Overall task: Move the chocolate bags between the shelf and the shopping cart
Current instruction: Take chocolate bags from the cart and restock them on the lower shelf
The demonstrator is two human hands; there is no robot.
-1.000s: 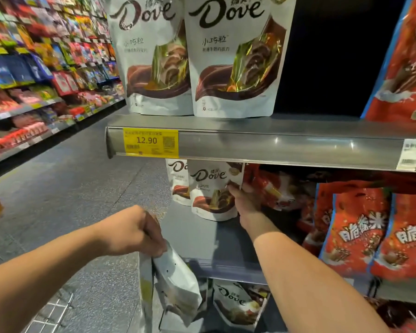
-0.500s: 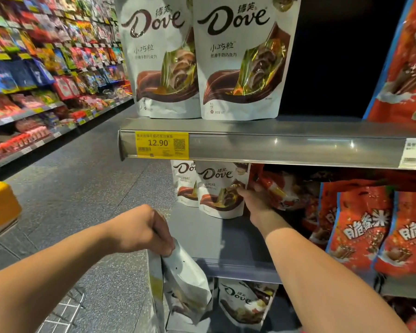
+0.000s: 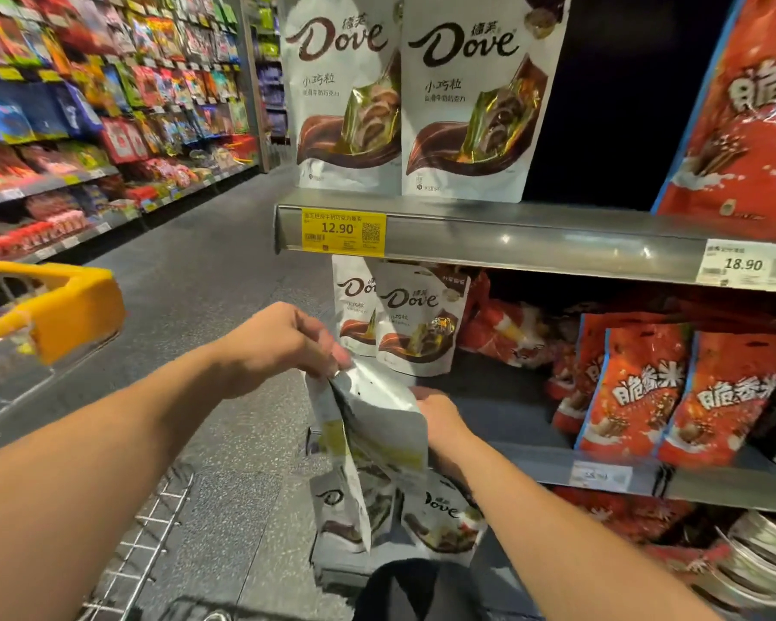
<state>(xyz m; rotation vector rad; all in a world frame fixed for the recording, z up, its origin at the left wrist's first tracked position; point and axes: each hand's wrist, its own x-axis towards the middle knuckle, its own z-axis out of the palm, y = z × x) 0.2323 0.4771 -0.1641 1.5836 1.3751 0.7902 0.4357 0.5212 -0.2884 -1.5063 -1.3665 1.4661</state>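
Two white chocolate bags (image 3: pixel 368 437) hanging in the air, just in front of the middle shelf (image 3: pixel 511 463), well below the top shelf. Left hand (image 3: pixel 283 347) up high, fingers pinched shut on the top edges of the bags. Right hand (image 3: pixel 440 423) lower down, touching the right side of the nearer bag; fingers hidden behind the bag, so cannot tell how tight.

On the middle shelf: two more Dove bags (image 3: pixel 415 324) standing up at the left end, side by side and touching. Bare shelf floor between those bags and the hands, with room there. Red snack bags (image 3: pixel 637 387) packed close on the right, some leaning.

On the top shelf (image 3: pixel 534 237): two big Dove bags (image 3: pixel 467 105) standing upright, side by side, close to the front edge. Dark open gap to the right of them, then a big red bag (image 3: pixel 744 118). Yellow price tag (image 3: pixel 343 233) stuck on the front edge, white one (image 3: pixel 744 264) farther right.

On the bottom shelf: more Dove bags (image 3: pixel 440 517) under the held ones.

Shopping cart (image 3: pixel 63 307) at the left, yellow rim near the left arm, wire side low down. Inside of the cart mostly out of sight. Wide grey aisle floor (image 3: pixel 189 262) open between the cart and the shelf.
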